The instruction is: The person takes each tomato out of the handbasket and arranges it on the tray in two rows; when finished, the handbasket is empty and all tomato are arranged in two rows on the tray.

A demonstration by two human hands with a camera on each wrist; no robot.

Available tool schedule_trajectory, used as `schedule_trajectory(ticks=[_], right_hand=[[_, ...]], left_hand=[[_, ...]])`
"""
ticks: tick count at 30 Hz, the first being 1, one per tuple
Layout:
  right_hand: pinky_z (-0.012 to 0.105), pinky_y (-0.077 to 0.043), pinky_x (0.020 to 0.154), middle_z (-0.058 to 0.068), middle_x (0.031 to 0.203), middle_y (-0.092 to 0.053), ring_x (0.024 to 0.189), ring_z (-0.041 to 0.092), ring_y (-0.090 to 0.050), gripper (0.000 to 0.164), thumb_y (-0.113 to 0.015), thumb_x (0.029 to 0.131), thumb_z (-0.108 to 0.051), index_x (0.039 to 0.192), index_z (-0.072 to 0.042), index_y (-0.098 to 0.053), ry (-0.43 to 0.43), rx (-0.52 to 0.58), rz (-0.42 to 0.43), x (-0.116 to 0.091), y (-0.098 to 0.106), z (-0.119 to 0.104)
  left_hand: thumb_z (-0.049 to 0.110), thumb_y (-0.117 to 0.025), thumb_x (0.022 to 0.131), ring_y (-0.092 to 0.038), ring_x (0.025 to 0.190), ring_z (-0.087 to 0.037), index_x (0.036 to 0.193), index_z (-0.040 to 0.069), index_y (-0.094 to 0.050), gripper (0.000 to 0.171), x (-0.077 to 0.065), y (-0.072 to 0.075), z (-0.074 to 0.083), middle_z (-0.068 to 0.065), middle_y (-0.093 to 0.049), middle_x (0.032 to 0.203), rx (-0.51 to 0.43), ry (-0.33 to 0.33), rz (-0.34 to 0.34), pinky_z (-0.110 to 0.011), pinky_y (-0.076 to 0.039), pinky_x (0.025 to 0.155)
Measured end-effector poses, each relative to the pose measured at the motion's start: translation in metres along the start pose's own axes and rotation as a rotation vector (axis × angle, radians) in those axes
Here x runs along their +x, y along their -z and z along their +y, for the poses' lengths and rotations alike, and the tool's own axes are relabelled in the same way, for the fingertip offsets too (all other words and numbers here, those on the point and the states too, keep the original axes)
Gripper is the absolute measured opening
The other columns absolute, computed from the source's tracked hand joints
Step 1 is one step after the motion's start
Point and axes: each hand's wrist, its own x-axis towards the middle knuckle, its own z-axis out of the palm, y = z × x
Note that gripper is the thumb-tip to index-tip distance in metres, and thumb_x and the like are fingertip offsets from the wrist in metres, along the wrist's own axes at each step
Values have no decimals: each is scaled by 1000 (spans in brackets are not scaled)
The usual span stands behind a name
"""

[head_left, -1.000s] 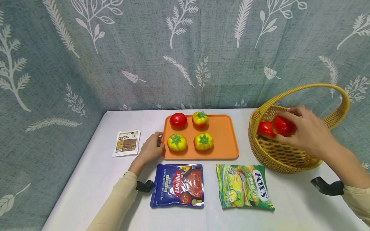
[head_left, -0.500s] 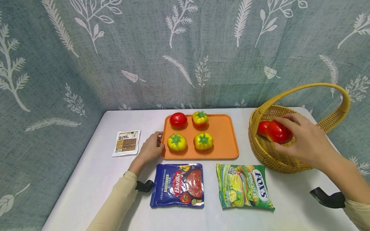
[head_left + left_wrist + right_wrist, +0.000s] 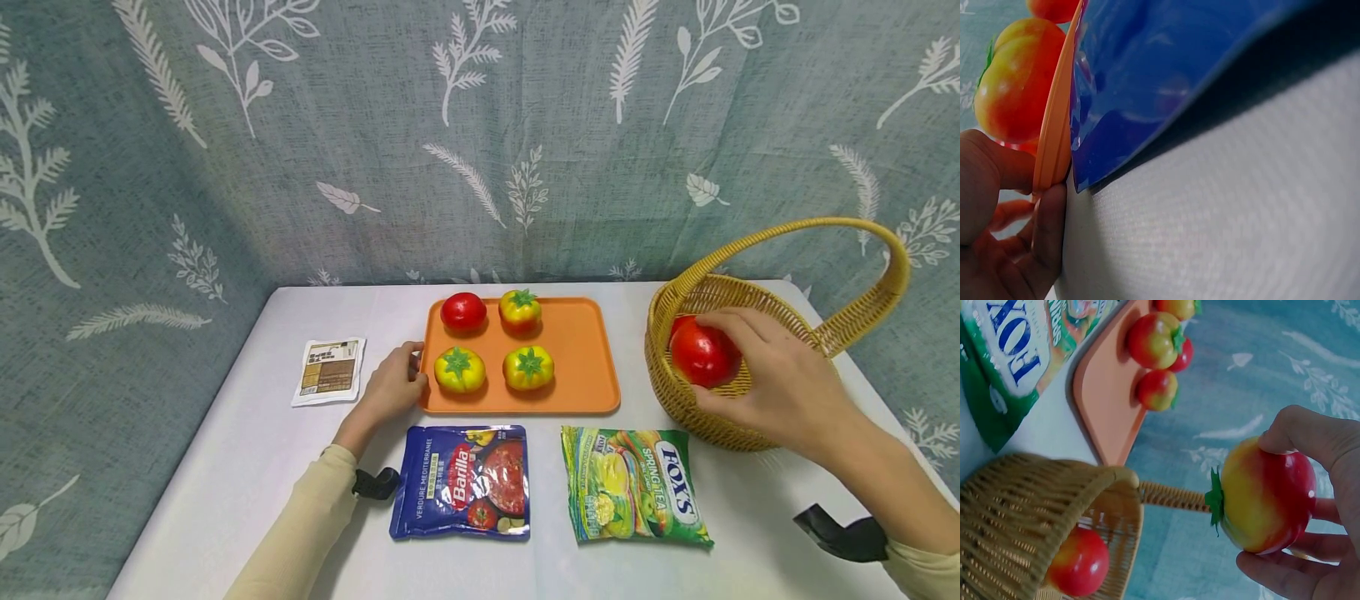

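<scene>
My left hand (image 3: 393, 383) grips the left edge of the orange tray (image 3: 581, 354), thumb over the rim and fingers under it in the left wrist view. Several toy tomatoes stand on the tray: one shows plain red (image 3: 463, 312), the others yellow with green leaves. My right hand (image 3: 783, 383) holds a red and yellow toy tomato (image 3: 1266, 497) between thumb and fingers, over the wicker basket (image 3: 660, 379) in the head view. Its green leaves face away from the palm. Inside the basket lies another tomato (image 3: 1082, 561), mostly hidden behind the held one in the head view.
A blue Barilla pouch (image 3: 461, 483) lies in front of the tray, a green Fox's candy bag (image 3: 637, 485) to its right. Left of the tray is a small white and brown packet (image 3: 328, 372). The basket's tall handle (image 3: 795, 225) arches up. A patterned curtain (image 3: 480, 150) closes the back.
My right hand has carried the held tomato leftward and a little toward me within the basket's area, covering more of the other tomato. The left hand stays at the tray's edge.
</scene>
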Motion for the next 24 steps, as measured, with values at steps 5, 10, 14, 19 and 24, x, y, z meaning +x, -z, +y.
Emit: schedule_trajectory(ticks=[5, 10, 14, 19, 24], right_hand=[[49, -57, 71, 13, 123, -60, 105, 29, -57, 68, -81, 64, -24, 126, -4, -62, 51, 0, -7, 5, -5, -9], [50, -57, 74, 14, 126, -59, 108, 30, -56, 68, -81, 66, -25, 128, -6, -63, 78, 17, -17, 13, -9, -17], [50, -57, 74, 14, 126, -59, 109, 30, -56, 68, -83, 66, -23, 129, -6, -63, 84, 31, -21, 20, -12, -22], [51, -57, 73, 15, 128, -59, 110, 33, -57, 70, -86, 67, -21, 130, -6, -62, 85, 56, -43, 32, -19, -27], [49, -57, 77, 16, 128, -59, 109, 33, -58, 68, -86, 68, -21, 130, -4, -63, 92, 68, -61, 45, -29, -28]], left_hand=[[6, -60, 89, -59, 91, -26, 141, -3, -46, 55, 0, 0, -2, -15, -58, 108, -3, 11, 2, -40, -49, 79], [6, -60, 90, -58, 91, -26, 141, -2, -47, 54, 1, 0, -1, -14, -59, 108, -7, 9, -2, -40, -49, 80], [7, -60, 90, -57, 91, -26, 140, -2, -47, 53, 2, -1, 1, -14, -58, 108, -3, 1, -11, -39, -49, 79], [6, -60, 90, -57, 91, -26, 140, -3, -47, 52, 1, 0, 2, -14, -59, 107, -1, 3, -3, -40, -48, 78], [6, -60, 91, -57, 91, -26, 140, -3, -47, 52, -1, 2, 1, -15, -59, 108, -2, 12, -2, -40, -49, 78]])
